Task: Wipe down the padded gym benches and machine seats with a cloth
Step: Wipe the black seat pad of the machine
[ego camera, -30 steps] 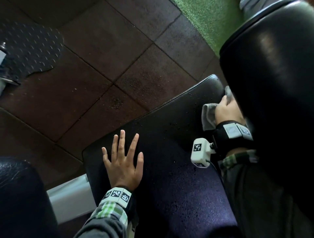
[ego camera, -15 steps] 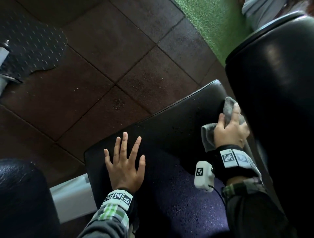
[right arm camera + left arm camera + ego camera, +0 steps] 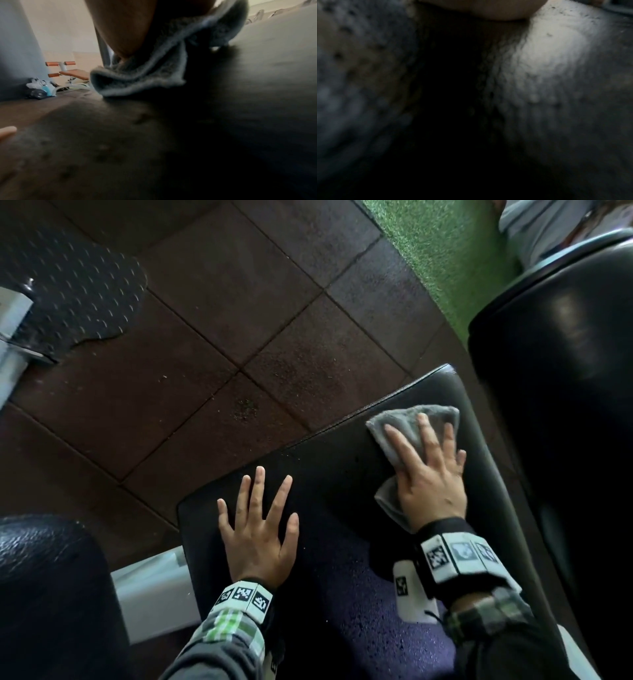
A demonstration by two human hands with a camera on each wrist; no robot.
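A black padded machine seat fills the lower middle of the head view, speckled with droplets. My right hand lies flat on a grey cloth near the seat's far right corner, fingers straight and spread, pressing the cloth onto the pad. The right wrist view shows the cloth bunched under the palm on the dark seat. My left hand rests flat on the seat's near left part, fingers spread. The left wrist view is dark and blurred against the pad.
A tall black back pad stands close on the right of the seat. Another black pad sits at the lower left, beside a white frame part. Brown rubber floor tiles and green turf lie beyond. An orange bench is far off.
My right hand has come out of the gap by the back pad and moved left onto the seat's top, now flat on the cloth. The left hand has stayed put.
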